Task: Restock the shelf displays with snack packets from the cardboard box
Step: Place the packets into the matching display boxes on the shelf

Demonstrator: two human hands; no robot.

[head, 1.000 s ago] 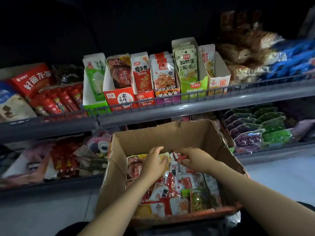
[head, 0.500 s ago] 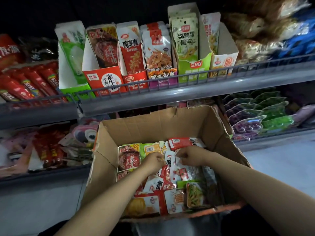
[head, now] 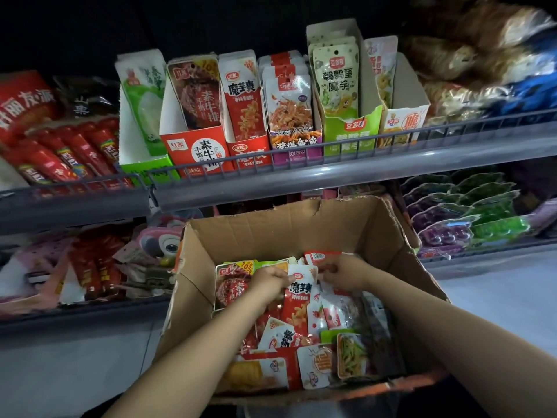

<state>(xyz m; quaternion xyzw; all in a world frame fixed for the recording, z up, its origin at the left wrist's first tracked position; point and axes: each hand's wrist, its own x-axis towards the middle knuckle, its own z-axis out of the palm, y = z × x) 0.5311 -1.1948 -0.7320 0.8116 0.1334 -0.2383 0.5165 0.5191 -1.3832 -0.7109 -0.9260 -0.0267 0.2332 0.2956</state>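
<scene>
An open cardboard box (head: 271,236) sits low in the middle, filled with several mixed snack packets. Both hands are inside it. My left hand (head: 268,282) grips the upper left edge of a red-and-white snack packet (head: 298,303). My right hand (head: 343,274) pinches that packet's upper right corner with curled fingers. The packet stands tilted up above the pile. A dark red packet (head: 232,285) lies just left of my left hand. Above the box, the upper shelf (head: 301,184) carries a row of display boxes, among them a matching red-and-white display box (head: 245,116).
Left to right on the upper shelf stand a green-white display box (head: 138,116), a red display box (head: 196,146), a purple one (head: 291,116) and a green one (head: 346,128). Red sausage sticks (head: 69,158) lie far left. Purple and green jelly packs (head: 464,218) fill the lower right shelf.
The view has tilted down and closer to the box. My hands have sorted through the pile and lifted the red-and-white packet upright between them.
</scene>
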